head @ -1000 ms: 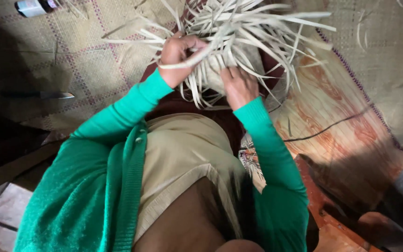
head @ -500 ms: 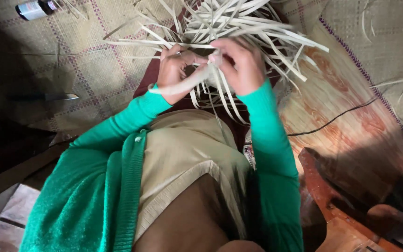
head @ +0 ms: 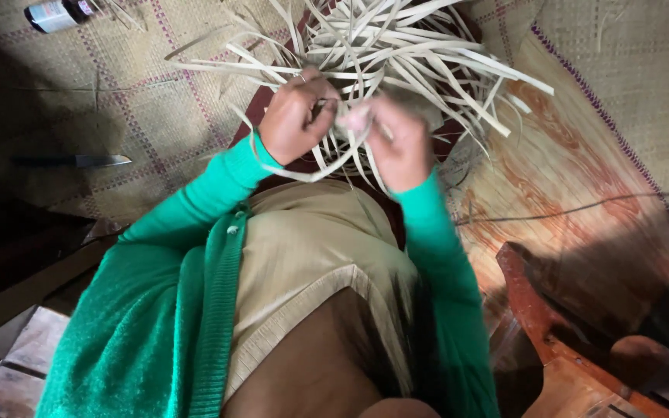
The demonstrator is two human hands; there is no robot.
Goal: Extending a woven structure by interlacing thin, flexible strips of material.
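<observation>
A loose woven bundle of pale flat cane strips (head: 396, 54) fans out over my lap and the mat in the head view. My left hand (head: 292, 116), in a green sleeve, is closed around some strips at the near edge of the bundle. My right hand (head: 396, 143) sits close beside it, fingers pinched on strips that bend down toward my body. The two hands almost touch. A curved strip (head: 311, 174) hangs below them. The finger details of the right hand are blurred.
A woven straw mat (head: 156, 101) covers the floor. A knife (head: 79, 161) lies on it at the left, and a small bottle (head: 60, 13) at the top left. A thin cord (head: 582, 205) runs across the mat on the right. Dark wooden pieces (head: 551, 325) lie at the lower right.
Both hands have drawn together at the near edge of the bundle. The right hand rose from lower down to join the left, then both dropped slightly toward my body with the strips.
</observation>
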